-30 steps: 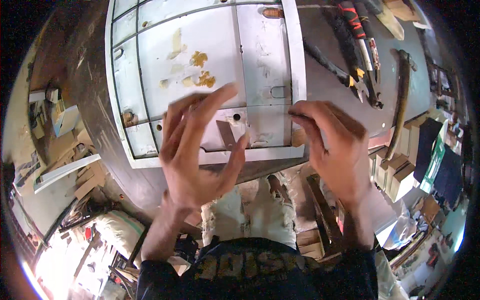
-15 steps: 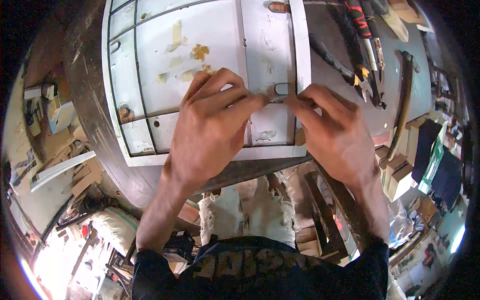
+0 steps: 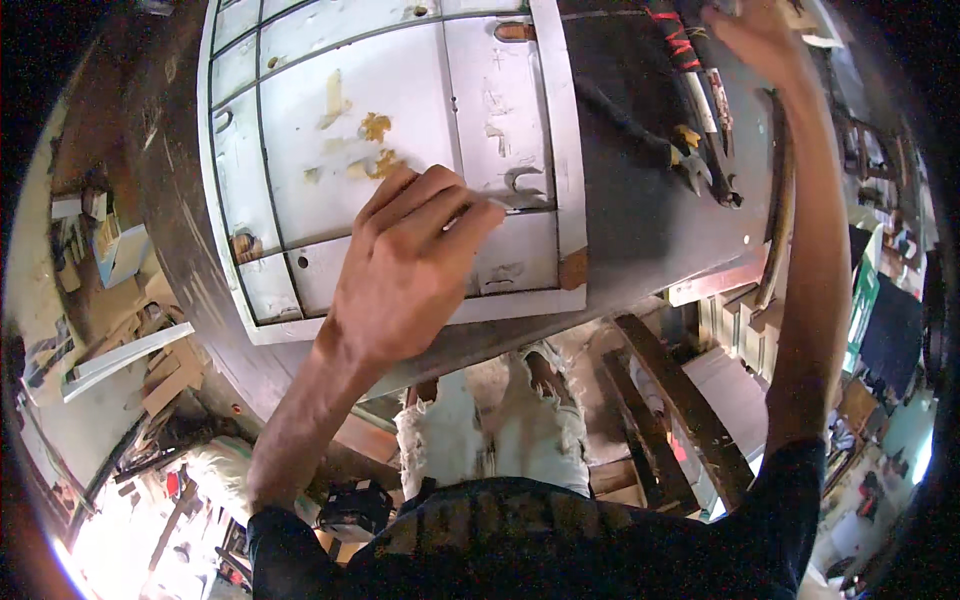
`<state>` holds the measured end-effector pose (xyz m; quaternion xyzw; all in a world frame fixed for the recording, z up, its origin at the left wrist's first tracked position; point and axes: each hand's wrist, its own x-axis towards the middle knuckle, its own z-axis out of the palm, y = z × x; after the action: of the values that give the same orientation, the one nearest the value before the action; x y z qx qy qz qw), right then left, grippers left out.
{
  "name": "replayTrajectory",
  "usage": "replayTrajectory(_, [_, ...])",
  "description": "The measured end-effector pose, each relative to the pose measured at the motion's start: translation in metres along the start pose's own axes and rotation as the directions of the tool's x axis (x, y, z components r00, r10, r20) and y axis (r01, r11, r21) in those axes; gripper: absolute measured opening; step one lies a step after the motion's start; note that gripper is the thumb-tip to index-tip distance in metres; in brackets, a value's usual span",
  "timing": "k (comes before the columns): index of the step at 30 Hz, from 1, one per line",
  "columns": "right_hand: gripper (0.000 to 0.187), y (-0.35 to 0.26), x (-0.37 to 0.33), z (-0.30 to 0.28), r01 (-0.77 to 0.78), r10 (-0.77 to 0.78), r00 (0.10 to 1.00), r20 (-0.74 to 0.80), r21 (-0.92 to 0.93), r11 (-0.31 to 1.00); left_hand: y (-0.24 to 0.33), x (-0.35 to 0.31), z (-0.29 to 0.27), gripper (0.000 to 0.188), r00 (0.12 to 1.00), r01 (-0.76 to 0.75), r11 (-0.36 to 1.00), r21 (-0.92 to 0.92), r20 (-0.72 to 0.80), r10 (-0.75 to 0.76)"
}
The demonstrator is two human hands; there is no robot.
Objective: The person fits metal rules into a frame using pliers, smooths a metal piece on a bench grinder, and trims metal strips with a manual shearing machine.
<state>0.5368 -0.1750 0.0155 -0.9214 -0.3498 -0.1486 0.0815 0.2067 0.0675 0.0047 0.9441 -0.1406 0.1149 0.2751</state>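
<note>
A white framed panel [image 3: 574, 130] with dark grooves, cutouts and yellow-brown stains lies on the dark worktable. My left hand [image 3: 405, 265] is over its lower right part, thumb and fingertips pinched together beside a U-shaped cutout. Something thin and pale shows at those fingertips, too small to name. My right hand [image 3: 758, 40] is stretched out to the far right, above the worktable, with its fingers apart and no object seen in it; the top edge cuts off part of it. Nearest to it lies a tool with a red-banded black grip [image 3: 676, 40].
Pliers with black and yellow handles [image 3: 688, 160] lie right of the panel. A long curved handle [image 3: 776, 230] runs along the table's right side, partly behind my forearm. Dark wooden bars [image 3: 690, 420] stand below the table edge, right of my legs. Wood scraps [image 3: 170, 375] are at left.
My right hand has left my left hand's fingertips and swung up and right over the tools. The panel appears slightly further left in view. My left hand keeps its pinch.
</note>
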Motion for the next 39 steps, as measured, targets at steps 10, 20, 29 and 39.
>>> replayTrajectory(10, [0.066,-0.001,0.054,-0.012,0.082,-0.058,0.922,0.382,-0.048,0.995,0.002,-0.006,0.0,0.061,0.988,0.148,0.986,-0.078,0.045,-0.145])
replayTrajectory(20, [0.047,-0.103,-0.08,-0.14,0.153,0.743,0.638,-0.202,0.979,0.135,0.004,-0.008,-0.004,0.079,0.976,0.208,0.962,-0.179,0.11,-0.19])
replayTrajectory(29, [0.046,-0.22,-0.119,-0.107,0.017,0.157,0.987,0.044,0.93,-0.367,0.007,0.001,-0.009,0.09,0.981,0.152,0.979,-0.14,0.143,-0.132])
replayTrajectory(39, [0.049,-0.224,-0.117,-0.136,-0.045,0.059,0.997,0.049,0.997,-0.063,0.006,0.004,-0.01,0.091,0.979,0.114,0.989,-0.098,0.182,-0.095])
